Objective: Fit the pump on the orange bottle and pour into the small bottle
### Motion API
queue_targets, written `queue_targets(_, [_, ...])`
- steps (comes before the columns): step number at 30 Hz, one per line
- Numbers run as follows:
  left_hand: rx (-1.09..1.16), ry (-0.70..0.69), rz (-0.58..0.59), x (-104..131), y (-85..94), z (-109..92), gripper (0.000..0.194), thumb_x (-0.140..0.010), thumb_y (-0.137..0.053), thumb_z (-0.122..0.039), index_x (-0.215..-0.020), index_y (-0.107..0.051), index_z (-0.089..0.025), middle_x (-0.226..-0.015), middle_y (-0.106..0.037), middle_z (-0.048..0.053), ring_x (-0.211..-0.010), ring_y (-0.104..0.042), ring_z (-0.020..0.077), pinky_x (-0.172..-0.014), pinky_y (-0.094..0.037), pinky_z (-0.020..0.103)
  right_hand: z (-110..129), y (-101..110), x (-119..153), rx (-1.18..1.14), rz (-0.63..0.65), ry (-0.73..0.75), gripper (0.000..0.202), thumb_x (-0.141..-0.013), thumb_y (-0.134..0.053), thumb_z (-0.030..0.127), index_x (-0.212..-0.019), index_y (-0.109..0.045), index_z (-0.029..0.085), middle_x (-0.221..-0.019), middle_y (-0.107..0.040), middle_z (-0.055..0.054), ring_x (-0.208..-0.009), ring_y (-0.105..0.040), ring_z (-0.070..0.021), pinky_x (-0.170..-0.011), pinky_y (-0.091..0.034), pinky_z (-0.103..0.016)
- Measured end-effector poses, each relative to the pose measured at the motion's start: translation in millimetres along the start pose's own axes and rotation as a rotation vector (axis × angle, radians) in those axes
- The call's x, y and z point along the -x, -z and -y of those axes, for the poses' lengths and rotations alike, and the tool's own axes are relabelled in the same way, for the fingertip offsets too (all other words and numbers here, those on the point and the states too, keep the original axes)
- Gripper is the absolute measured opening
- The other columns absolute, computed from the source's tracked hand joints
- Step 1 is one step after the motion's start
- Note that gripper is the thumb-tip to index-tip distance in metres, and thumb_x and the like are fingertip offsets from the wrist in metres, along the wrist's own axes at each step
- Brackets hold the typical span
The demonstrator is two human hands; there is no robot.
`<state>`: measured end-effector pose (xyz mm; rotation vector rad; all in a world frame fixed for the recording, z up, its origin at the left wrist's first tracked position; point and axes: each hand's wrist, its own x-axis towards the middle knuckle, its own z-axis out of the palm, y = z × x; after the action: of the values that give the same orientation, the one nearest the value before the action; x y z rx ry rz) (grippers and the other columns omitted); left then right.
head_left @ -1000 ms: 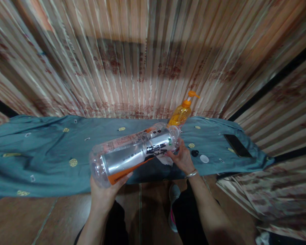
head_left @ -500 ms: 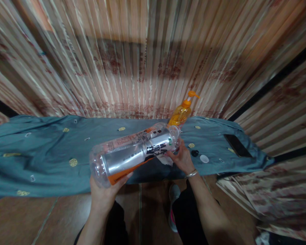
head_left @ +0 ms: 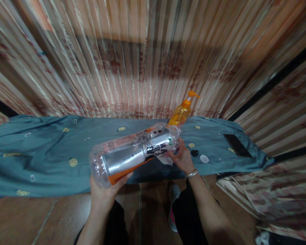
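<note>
A large clear plastic bottle (head_left: 124,161) with a silver and orange label lies tilted across both my hands, its neck up to the right. My left hand (head_left: 104,194) is closed around its base end from below, thumb along the label's lower edge. With my right hand (head_left: 182,158), which wears a bracelet, I grip the neck end. Just behind the neck stands an orange pump bottle (head_left: 180,115), its lower part hidden. White tissue (head_left: 165,160) shows under the bottle beside my right fingers; whether my hand touches it I cannot tell.
The bench is covered by a teal patterned cloth (head_left: 48,146). To the right of my right hand lie a small black item (head_left: 194,153), a white disc (head_left: 204,159) and a black phone (head_left: 237,145). A pleated curtain (head_left: 132,68) hangs close behind.
</note>
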<state>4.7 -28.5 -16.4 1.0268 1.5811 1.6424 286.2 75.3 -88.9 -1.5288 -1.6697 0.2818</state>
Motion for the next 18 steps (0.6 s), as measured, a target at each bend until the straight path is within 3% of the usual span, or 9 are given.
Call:
queue_targets(7, [0.052,0.025,-0.064,3.6,-3.8,-2.4,0.071,-0.046,-0.105,-0.046,-0.103,-0.072,-0.021,-0.106,-0.076,0.007,-0.115,-0.074,0.0371,-0.115,-0.055,0.065,-0.7,0.0,-0.1,-0.005,0.013,-0.004,0.055,-0.085,-0.071,0.059,-0.122,-0.057,0.021,-0.086,-0.078,-0.005,-0.069,-0.071,-0.026,-0.062,-0.056,-0.035])
queue_targets(13, [0.038,-0.006,-0.066,2.4,-3.1,-0.1,0.072,-0.043,-0.106,-0.054,-0.094,-0.068,-0.021,-0.092,-0.07,0.003,-0.112,-0.074,0.0365,-0.114,-0.057,0.063,1.0,1.2,-0.3,0.002,0.021,-0.023,0.062,-0.082,-0.075,0.056,-0.128,-0.058,0.017,-0.089,-0.079,-0.007,-0.071,-0.073,-0.0265,-0.064,-0.057,-0.035])
queue_targets(18, [0.046,-0.002,-0.039,3.0,-3.1,-1.8,0.067,-0.047,-0.105,-0.053,-0.094,-0.069,-0.022,-0.094,-0.073,0.004,-0.111,-0.075,0.0378,-0.109,-0.06,0.062,1.6,1.3,-0.1,-0.033,0.011,-0.019,0.056,-0.083,-0.074,0.058,-0.122,-0.058,0.021,-0.084,-0.078,-0.004,-0.069,-0.072,-0.0264,-0.062,-0.056,-0.035])
